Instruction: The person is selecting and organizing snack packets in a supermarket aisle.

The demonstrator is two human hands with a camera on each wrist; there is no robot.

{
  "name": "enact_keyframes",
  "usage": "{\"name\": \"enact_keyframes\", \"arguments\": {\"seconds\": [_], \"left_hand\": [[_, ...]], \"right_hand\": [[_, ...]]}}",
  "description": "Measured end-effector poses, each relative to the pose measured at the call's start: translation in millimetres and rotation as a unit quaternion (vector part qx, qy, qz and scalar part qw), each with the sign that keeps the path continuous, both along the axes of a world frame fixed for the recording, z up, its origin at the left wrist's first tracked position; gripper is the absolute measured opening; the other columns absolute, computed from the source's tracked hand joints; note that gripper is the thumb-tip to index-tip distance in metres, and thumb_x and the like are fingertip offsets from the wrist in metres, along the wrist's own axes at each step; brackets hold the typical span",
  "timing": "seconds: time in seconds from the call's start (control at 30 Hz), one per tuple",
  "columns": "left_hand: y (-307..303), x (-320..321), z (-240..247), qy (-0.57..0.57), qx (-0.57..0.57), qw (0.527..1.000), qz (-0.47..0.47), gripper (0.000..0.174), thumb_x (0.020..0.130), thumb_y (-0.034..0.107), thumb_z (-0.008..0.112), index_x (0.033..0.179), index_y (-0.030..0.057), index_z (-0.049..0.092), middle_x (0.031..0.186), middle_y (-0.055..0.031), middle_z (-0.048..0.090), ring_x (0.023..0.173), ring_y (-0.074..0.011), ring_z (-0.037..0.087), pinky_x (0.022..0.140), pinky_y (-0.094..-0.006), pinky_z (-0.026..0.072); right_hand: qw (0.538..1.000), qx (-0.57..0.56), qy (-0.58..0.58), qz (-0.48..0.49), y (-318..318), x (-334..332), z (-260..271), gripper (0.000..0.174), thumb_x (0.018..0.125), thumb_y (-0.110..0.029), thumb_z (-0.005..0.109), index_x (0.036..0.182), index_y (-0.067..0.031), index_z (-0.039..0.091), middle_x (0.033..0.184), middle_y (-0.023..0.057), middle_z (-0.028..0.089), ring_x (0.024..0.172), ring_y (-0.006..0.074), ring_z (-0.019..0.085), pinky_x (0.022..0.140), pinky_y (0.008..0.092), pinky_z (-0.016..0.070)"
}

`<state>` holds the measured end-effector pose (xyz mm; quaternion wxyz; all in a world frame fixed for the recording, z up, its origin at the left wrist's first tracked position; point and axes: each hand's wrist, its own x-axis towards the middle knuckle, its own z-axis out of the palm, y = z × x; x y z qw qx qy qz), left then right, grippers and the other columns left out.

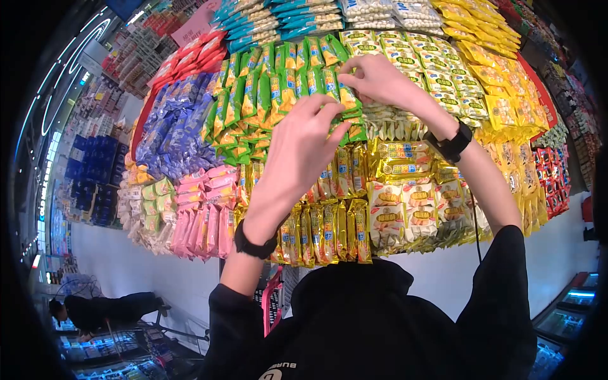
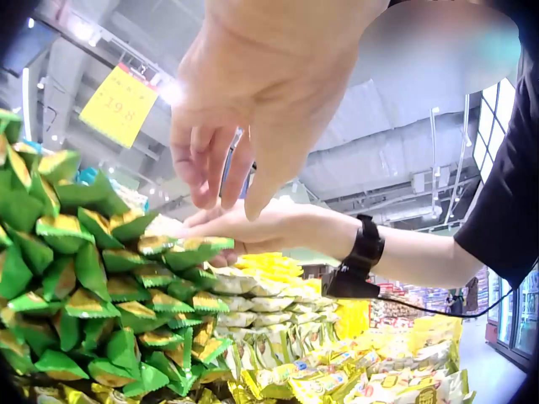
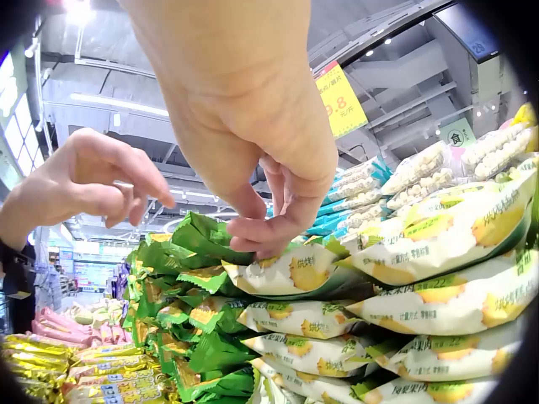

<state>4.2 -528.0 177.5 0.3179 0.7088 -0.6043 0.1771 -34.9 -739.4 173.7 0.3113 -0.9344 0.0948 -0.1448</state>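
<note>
Two bare hands raised to a tall heaped display of snack packets, both at the green packets (image 1: 266, 95) near its top. Right hand (image 1: 377, 79) further up and to the right, thumb and curled fingertips (image 3: 268, 237) pinching the crimped end of one green packet (image 3: 200, 240) on top of that green heap, right beside the pale yellow-printed packets (image 3: 438, 244). Left hand (image 1: 297, 149) just left of the right hand and nearer, apart from it, fingers (image 2: 210, 168) loosely bent and pointing down at the green heap, with nothing between them; touching the packets or not, impossible to tell. Black left wrist strap (image 1: 255, 244) and black right wrist strap (image 1: 453, 144) on the forearms. Left of the green heap, blue packets (image 1: 171, 126); below those, pink packets (image 1: 202, 215); gold packets (image 1: 329, 228) at the near foot of the display. Yellow price sign (image 2: 118, 105) hanging above the stock. Far down at the lower left, a person in dark clothes (image 1: 101, 310), bent low.
</note>
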Motion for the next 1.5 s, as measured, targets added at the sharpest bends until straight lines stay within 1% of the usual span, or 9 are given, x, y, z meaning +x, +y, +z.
{"name": "enact_keyframes", "arguments": {"seconds": [0.37, 0.47, 0.67, 0.77, 0.97, 1.17, 1.27, 1.37, 1.5], "left_hand": [[-42, 11, -31, -0.082, -0.034, 0.996, -0.007, 0.014, 0.078, 0.008, 0.072, 0.090, 0.0020, 0.067, 0.092, -0.0088, 0.068, 0.081, -0.0275, 0.064, 0.069, -0.0365, 0.0528], [-42, 7, -30, -0.101, -0.033, 0.994, 0.009, 0.005, 0.080, 0.005, 0.064, 0.079, 0.0007, 0.062, 0.090, -0.0097, 0.066, 0.079, -0.0277, 0.060, 0.065, -0.0384, 0.0513], [-45, 12, -32, -0.173, -0.018, 0.984, 0.038, 0.011, 0.076, 0.008, 0.072, 0.086, 0.0056, 0.069, 0.091, -0.0029, 0.069, 0.073, -0.0219, 0.059, 0.060, -0.0329, 0.0515], [-44, 9, -34, -0.147, -0.037, 0.988, 0.018, 0.006, 0.071, 0.001, 0.063, 0.076, 0.0020, 0.059, 0.082, -0.0078, 0.060, 0.075, -0.0259, 0.056, 0.062, -0.0362, 0.0506], [-46, 15, -36, -0.175, -0.033, 0.984, 0.023, 0.011, 0.077, 0.006, 0.071, 0.087, 0.0050, 0.067, 0.090, -0.0031, 0.068, 0.073, -0.0230, 0.057, 0.058, -0.0335, 0.0505], [-43, 13, -37, -0.172, -0.033, 0.984, 0.022, 0.016, 0.076, 0.005, 0.071, 0.091, 0.0050, 0.067, 0.095, -0.0040, 0.069, 0.073, -0.0240, 0.057, 0.058, -0.0340, 0.0506], [-42, 10, -37, -0.147, -0.057, 0.988, 0.009, 0.013, 0.070, -0.001, 0.060, 0.083, -0.0004, 0.061, 0.087, -0.0084, 0.063, 0.077, -0.0248, 0.056, 0.063, -0.0353, 0.0504], [-43, 14, -37, -0.141, -0.055, 0.988, 0.007, 0.013, 0.071, -0.001, 0.061, 0.084, -0.0005, 0.061, 0.086, -0.0092, 0.064, 0.077, -0.0256, 0.056, 0.063, -0.0357, 0.0504], [-42, 16, -35, -0.143, -0.028, 0.989, 0.036, 0.014, 0.077, 0.006, 0.070, 0.090, 0.0048, 0.067, 0.094, -0.0053, 0.070, 0.075, -0.0250, 0.058, 0.060, -0.0347, 0.0511]], "right_hand": [[0.999, -0.038, 0.017, 0.019, -26, 16, 8, 0.029, 0.085, -0.020, 0.065, 0.103, 0.0034, 0.064, 0.061, 0.0086, 0.065, 0.051, 0.0161, 0.061, 0.049, 0.0310, 0.0500], [0.999, -0.030, 0.020, 0.011, -27, 21, 7, 0.031, 0.085, -0.022, 0.066, 0.104, 0.0027, 0.063, 0.063, 0.0096, 0.066, 0.052, 0.0160, 0.061, 0.049, 0.0317, 0.0504], [1.000, -0.017, 0.008, 0.016, -29, 26, -1, 0.026, 0.086, -0.021, 0.065, 0.100, 0.0013, 0.066, 0.066, 0.0099, 0.067, 0.055, 0.0154, 0.064, 0.052, 0.0310, 0.0516], [0.999, -0.040, -0.012, 0.025, -33, 24, -1, 0.025, 0.086, -0.021, 0.066, 0.098, 0.0010, 0.067, 0.067, 0.0094, 0.068, 0.057, 0.0142, 0.065, 0.054, 0.0294, 0.0520], [0.999, -0.040, 0.018, 0.027, -28, 20, 7, 0.027, 0.084, -0.023, 0.069, 0.095, 0.0019, 0.068, 0.065, 0.0090, 0.068, 0.057, 0.0129, 0.066, 0.056, 0.0275, 0.0522], [1.000, -0.017, 0.016, 0.021, -28, 25, -1, 0.026, 0.084, -0.022, 0.068, 0.094, 0.0021, 0.069, 0.065, 0.0090, 0.068, 0.056, 0.0132, 0.065, 0.058, 0.0271, 0.0521], [0.999, -0.029, 0.015, 0.020, -27, 25, -1, 0.027, 0.084, -0.022, 0.068, 0.095, 0.0024, 0.069, 0.065, 0.0093, 0.068, 0.057, 0.0151, 0.065, 0.059, 0.0285, 0.0523], [0.998, -0.058, 0.023, 0.015, -22, 20, 6, 0.031, 0.084, -0.025, 0.068, 0.098, 0.0026, 0.069, 0.067, 0.0108, 0.068, 0.062, 0.0179, 0.066, 0.062, 0.0309, 0.0527], [0.994, -0.107, 0.003, 0.038, -24, 17, 6, 0.039, 0.083, -0.030, 0.070, 0.102, 0.0031, 0.069, 0.076, 0.0143, 0.070, 0.069, 0.0212, 0.068, 0.066, 0.0326, 0.0531]]}}
